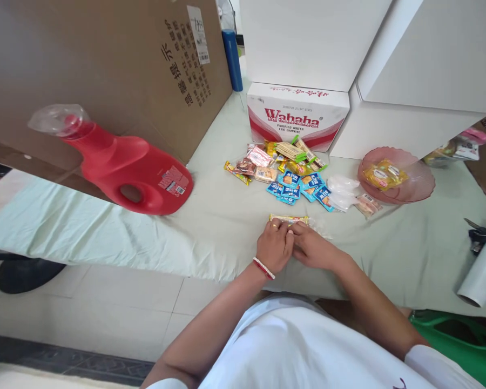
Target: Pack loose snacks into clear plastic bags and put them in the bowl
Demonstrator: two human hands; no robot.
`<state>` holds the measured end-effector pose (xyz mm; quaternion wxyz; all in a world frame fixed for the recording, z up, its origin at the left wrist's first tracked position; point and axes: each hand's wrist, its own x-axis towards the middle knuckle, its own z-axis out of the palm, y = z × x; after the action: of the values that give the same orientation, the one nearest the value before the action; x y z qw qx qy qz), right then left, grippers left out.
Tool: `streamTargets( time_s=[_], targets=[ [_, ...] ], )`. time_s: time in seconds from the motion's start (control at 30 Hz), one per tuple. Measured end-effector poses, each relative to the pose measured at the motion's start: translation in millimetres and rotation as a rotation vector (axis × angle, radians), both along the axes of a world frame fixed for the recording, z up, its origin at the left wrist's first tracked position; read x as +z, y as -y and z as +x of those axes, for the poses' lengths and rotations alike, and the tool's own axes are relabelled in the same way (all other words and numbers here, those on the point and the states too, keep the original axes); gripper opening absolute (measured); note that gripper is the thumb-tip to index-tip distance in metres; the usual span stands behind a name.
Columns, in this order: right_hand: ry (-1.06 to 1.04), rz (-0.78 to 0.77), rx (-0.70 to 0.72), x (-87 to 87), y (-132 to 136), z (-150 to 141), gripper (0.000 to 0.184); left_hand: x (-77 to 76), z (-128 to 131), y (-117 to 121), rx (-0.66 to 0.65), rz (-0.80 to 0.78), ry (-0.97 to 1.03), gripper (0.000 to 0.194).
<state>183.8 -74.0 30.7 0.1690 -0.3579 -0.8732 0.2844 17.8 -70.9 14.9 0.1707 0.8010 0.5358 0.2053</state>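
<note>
On the bench [222,216] I see a red bottle [137,173], a Wahaha box [298,119], and a pile of wrapped snacks [291,186]. I find a pink bowl [423,186] and a white roll [481,267] toward its right.

Apparently a home or small storeroom: cloth-covered table [218,227], snack packets [291,183], large carton [146,70], tiled floor [146,302].

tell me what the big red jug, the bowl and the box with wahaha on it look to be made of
Red jug: likely hard plastic, smooth and slightly glossy, with a moulded handle.
Bowl: see-through pink, shiny, wavy rim; plastic or glass, the look leaves it open.
Wahaha box: probably cardboard with a printed surface, judging by its flat panels and straight folded edges.
</note>
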Motion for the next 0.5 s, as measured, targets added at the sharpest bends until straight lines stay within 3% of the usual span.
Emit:
streamTargets(
  time_s=[0.07,0.1,0.2,0.27,0.37,0.43,0.5],
  targets=[
    [-0.117,-0.058,-0.107,0.6,5.8,12.7,0.022,-1.0,0.7,2.2,-0.012,0.035,-0.096,0.031],
    [-0.164,-0.059,-0.253,-1.1,8.7,19.5,0.025,-2.2,1.1,3.1,-0.020,0.057,-0.149,0.032],
    [-0.188,0.040,-0.898,-14.1,14.3,38.3,0.037,-9.1,3.3,6.8,-0.035,0.116,-0.301,0.040],
    [-0.115,0.045,-1.152,-24.4,14.2,46.0,0.048,-14.5,5.0,9.7,-0.035,0.136,-0.363,0.044],
    [-0.043,-0.086,-1.146,-31.8,10.8,47.9,0.064,-20.8,5.8,12.6,-0.039,0.144,-0.400,0.048],
    [-0.070,-0.075,-1.117,-29.3,8.9,46.7,0.066,-23.5,4.9,13.2,-0.039,0.146,-0.401,0.049],
    [-0.153,-0.016,-1.183,-23.2,7.9,47.2,0.065,-26.1,3.3,13.5,-0.034,0.153,-0.387,0.049]
  ],
)
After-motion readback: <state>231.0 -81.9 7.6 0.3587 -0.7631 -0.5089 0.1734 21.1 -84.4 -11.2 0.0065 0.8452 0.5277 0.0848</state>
